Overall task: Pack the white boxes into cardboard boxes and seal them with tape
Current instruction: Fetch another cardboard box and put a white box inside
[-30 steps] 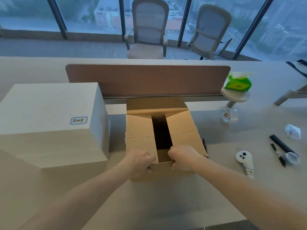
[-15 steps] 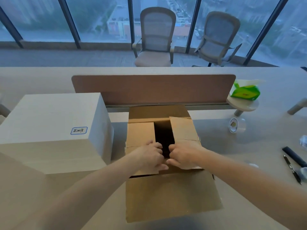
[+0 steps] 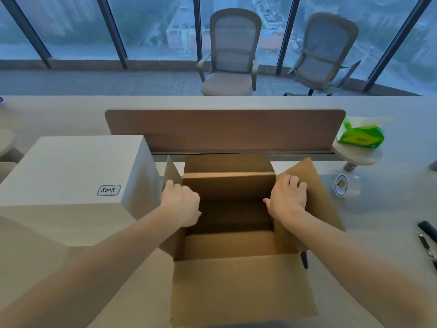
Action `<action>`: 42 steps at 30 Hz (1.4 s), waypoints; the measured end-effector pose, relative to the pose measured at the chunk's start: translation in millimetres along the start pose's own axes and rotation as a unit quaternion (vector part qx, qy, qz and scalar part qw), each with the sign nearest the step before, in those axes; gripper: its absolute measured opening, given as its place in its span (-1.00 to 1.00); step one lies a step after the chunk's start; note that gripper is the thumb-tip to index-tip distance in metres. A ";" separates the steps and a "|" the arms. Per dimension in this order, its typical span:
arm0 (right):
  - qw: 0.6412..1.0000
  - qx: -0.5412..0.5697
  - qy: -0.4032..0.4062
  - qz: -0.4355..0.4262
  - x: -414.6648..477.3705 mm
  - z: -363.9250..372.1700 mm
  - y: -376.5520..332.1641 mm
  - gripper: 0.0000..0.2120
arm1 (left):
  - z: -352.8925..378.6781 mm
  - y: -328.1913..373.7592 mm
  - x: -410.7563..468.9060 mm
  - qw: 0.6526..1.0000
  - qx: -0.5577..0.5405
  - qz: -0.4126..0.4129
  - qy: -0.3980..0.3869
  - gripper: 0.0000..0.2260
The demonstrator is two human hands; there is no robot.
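A brown cardboard box (image 3: 238, 287) stands open on the desk in front of me, all its flaps spread and its inside dark and bare. My left hand (image 3: 181, 204) grips the left side flap, fingers curled over its edge. My right hand (image 3: 287, 198) holds the right side flap, pressing it outward. To the left of the cardboard box sits a large white box (image 3: 71, 176) with a small blue-edged label. A roll of clear tape (image 3: 343, 185) stands on the desk to the right.
A brown divider panel (image 3: 224, 130) runs across the desk behind the box. A green tissue pack (image 3: 360, 137) lies on a small round stand at the right. Pens (image 3: 426, 242) lie at the right edge. Two office chairs stand beyond the desk.
The near flap has swung down toward me. My hands have moved apart from the middle gap to the side flaps and pulled them open, baring the inside of the box.
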State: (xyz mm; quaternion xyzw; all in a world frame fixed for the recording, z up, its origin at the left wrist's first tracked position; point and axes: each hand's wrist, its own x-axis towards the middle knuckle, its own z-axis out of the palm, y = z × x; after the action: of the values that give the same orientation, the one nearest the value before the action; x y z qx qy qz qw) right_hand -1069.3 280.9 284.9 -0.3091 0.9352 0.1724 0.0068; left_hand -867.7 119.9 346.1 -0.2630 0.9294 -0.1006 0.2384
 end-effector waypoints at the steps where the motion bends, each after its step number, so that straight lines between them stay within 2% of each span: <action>1: 1.000 0.020 -0.005 0.015 3.6 10.0 -0.6 -0.14 | 6.9 -0.9 0.3 1.000 -0.005 -0.016 -0.014 -0.58; 3: 0.998 0.049 -0.027 0.041 10.6 28.3 0.3 -0.12 | 22.4 -0.8 0.5 0.997 -0.023 -0.052 -0.049 -0.41; 7: 0.990 0.113 -0.057 0.063 21.2 52.2 7.3 -0.27 | 57.4 5.4 5.9 0.987 -0.076 -0.110 -0.085 -0.11; 13: 0.942 0.305 -0.082 0.110 48.1 68.0 18.6 -0.31 | 86.6 26.6 38.9 0.964 -0.205 -0.140 -0.091 0.01; 16: 0.914 0.385 -0.083 0.094 61.2 75.0 27.2 -0.45 | 87.6 36.7 54.8 0.935 -0.303 -0.177 -0.055 -0.03; 20: 0.887 0.438 -0.115 0.088 67.3 76.2 33.8 -0.57 | 92.4 50.2 64.7 0.867 -0.432 -0.245 0.037 -0.20; 24: 0.865 0.482 -0.112 0.081 67.9 82.5 38.4 -0.60 | 102.0 50.2 71.8 0.815 -0.513 -0.267 0.037 -0.44; 26: 0.844 0.520 -0.102 0.083 68.4 86.1 40.6 -0.73 | 104.2 48.2 74.1 0.805 -0.530 -0.262 0.042 -0.57; 27: 0.836 0.533 -0.093 0.086 68.9 86.9 41.1 -0.77 | 102.6 48.1 74.4 0.805 -0.532 -0.260 0.046 -0.62; 30: 0.826 0.553 -0.059 0.088 67.7 85.6 40.6 -0.72 | 96.2 49.4 73.7 0.808 -0.526 -0.260 0.049 -0.68; 33: 0.832 0.545 -0.054 0.088 64.2 84.8 38.8 -0.81 | 92.2 49.1 70.5 0.821 -0.505 -0.261 0.048 -0.68; 35: 0.841 0.531 -0.056 0.090 62.3 81.7 36.4 -0.76 | 87.6 46.7 66.3 0.857 -0.449 -0.254 0.020 -0.59; 38: 0.859 0.501 -0.057 0.091 58.6 71.1 34.5 -0.68 | 74.0 39.0 59.3 0.917 -0.303 -0.253 -0.053 -0.32; 39: 0.863 0.495 -0.054 0.087 56.1 65.8 34.0 -0.66 | 66.2 36.5 54.1 0.929 -0.264 -0.254 -0.056 -0.35; 42: 0.871 0.487 0.019 0.060 43.1 41.3 32.0 -0.60 | 45.4 26.4 43.1 0.944 -0.234 -0.233 0.008 -0.67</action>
State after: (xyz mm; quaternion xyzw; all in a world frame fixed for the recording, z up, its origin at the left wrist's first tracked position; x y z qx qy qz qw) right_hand -1126.6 293.6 251.1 -0.2131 0.9174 -0.3106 0.1285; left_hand -889.1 116.2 281.7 -0.5201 0.8412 0.0647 0.1326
